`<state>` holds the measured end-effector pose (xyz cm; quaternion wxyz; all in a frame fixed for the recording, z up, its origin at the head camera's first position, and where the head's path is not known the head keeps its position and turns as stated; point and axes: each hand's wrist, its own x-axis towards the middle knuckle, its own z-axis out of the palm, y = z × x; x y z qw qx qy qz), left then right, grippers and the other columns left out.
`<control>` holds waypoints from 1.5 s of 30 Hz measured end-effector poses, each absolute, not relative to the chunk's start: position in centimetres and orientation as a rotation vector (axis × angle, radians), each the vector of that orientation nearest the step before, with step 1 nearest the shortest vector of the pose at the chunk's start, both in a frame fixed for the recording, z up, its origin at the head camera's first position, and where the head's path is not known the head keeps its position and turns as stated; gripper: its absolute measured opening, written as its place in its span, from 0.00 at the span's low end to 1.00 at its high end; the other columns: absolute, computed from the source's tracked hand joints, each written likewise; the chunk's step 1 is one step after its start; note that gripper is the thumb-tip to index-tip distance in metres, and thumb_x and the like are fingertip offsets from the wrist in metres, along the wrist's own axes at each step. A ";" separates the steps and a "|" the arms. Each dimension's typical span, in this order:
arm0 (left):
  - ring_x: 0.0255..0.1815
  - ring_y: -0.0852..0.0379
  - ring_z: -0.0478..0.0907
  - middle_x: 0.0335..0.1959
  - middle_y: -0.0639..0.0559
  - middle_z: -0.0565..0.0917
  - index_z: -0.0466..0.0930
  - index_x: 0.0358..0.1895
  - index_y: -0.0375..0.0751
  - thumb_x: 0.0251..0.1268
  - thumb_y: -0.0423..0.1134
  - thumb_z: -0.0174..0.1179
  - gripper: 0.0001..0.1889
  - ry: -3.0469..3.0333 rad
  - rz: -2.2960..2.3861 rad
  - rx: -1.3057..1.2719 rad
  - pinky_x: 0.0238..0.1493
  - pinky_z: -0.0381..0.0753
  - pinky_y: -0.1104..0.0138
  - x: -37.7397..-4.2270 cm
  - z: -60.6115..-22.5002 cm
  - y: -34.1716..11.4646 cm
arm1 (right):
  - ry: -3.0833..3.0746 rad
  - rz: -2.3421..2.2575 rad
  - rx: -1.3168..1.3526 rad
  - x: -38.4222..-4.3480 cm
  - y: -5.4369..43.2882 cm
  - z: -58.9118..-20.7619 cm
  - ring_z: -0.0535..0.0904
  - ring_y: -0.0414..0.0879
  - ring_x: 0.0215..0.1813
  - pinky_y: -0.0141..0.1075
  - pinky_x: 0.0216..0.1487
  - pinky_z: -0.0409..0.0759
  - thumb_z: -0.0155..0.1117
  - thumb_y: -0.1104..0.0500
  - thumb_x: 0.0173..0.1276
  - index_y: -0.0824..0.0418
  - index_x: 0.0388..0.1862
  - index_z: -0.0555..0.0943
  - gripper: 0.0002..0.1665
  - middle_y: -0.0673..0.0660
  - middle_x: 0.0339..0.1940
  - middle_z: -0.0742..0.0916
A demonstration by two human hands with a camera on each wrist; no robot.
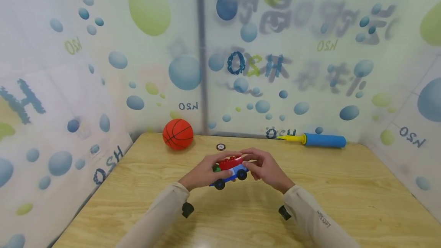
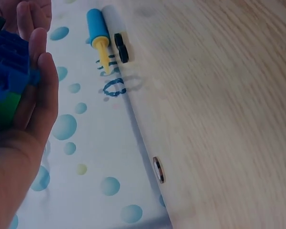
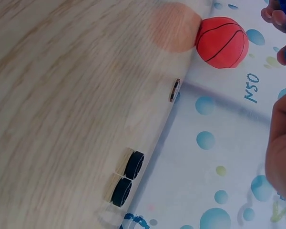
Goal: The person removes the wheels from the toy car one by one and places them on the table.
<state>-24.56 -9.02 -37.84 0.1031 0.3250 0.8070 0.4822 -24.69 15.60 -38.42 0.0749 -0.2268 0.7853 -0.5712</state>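
Observation:
A toy car built of blocks (image 1: 237, 171) is held up above the table, tilted, its right end higher. It has a blue base, black wheels, a red studded block (image 1: 230, 162) on top and a green piece (image 1: 216, 168) at its left end. My left hand (image 1: 202, 172) grips the car from the left, thumb along its near side. At the other end, my right hand (image 1: 270, 171) pinches the car near the red block with bent fingers. The left wrist view shows the blue underside (image 2: 9, 59) against the left fingers. Part of the grip is hidden.
Along the table's back edge are a red basketball (image 1: 177, 134), a round chip (image 1: 221, 147) and a blue pump with a yellow nozzle (image 1: 325, 140). Two black wheels (image 3: 134, 165) stand on the table in the right wrist view. Patterned walls enclose the table.

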 end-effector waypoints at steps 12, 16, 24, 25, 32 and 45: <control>0.46 0.52 0.87 0.59 0.44 0.81 0.65 0.72 0.67 0.75 0.40 0.56 0.27 2.247 1.553 0.882 0.51 0.86 0.59 -24.6 -38.3 -8.8 | 2.550 -1.769 -0.685 -24.0 15.2 -38.9 0.76 0.48 0.22 0.35 0.28 0.81 0.62 0.55 0.74 0.58 0.60 0.79 0.18 0.65 0.51 0.84; 0.44 0.48 0.88 0.56 0.39 0.82 0.60 0.74 0.64 0.77 0.41 0.53 0.27 2.214 1.606 0.851 0.51 0.86 0.58 -24.8 -38.4 -9.1 | 2.609 -1.813 -0.689 -23.5 15.2 -38.7 0.74 0.46 0.20 0.36 0.26 0.79 0.62 0.58 0.74 0.59 0.57 0.80 0.15 0.65 0.45 0.83; 0.45 0.49 0.87 0.57 0.39 0.81 0.60 0.70 0.68 0.77 0.42 0.54 0.25 2.193 1.648 0.799 0.51 0.86 0.55 -25.2 -38.7 -9.3 | 2.652 -1.715 -0.813 -22.7 15.0 -38.7 0.77 0.51 0.22 0.34 0.25 0.80 0.65 0.58 0.72 0.55 0.56 0.81 0.15 0.61 0.37 0.84; 0.46 0.49 0.86 0.57 0.38 0.81 0.60 0.70 0.68 0.77 0.42 0.55 0.25 2.183 1.653 0.796 0.51 0.86 0.55 -25.2 -38.6 -9.3 | 2.645 -1.707 -0.835 -22.6 15.0 -38.7 0.77 0.49 0.21 0.34 0.25 0.80 0.65 0.58 0.72 0.56 0.57 0.81 0.16 0.61 0.36 0.84; 0.52 0.49 0.83 0.63 0.38 0.76 0.56 0.72 0.66 0.76 0.42 0.56 0.29 2.164 1.644 0.790 0.57 0.83 0.52 -25.1 -38.8 -8.9 | 2.575 -1.672 -0.881 -22.6 14.8 -39.0 0.77 0.43 0.19 0.38 0.25 0.82 0.65 0.59 0.71 0.56 0.61 0.80 0.19 0.63 0.37 0.85; 0.48 0.52 0.86 0.63 0.41 0.76 0.60 0.73 0.59 0.79 0.42 0.51 0.24 2.124 1.685 0.831 0.56 0.85 0.55 -24.9 -38.6 -8.4 | 2.492 -1.725 -0.834 -23.0 14.3 -38.7 0.78 0.56 0.22 0.36 0.26 0.81 0.65 0.60 0.71 0.61 0.58 0.80 0.17 0.61 0.31 0.84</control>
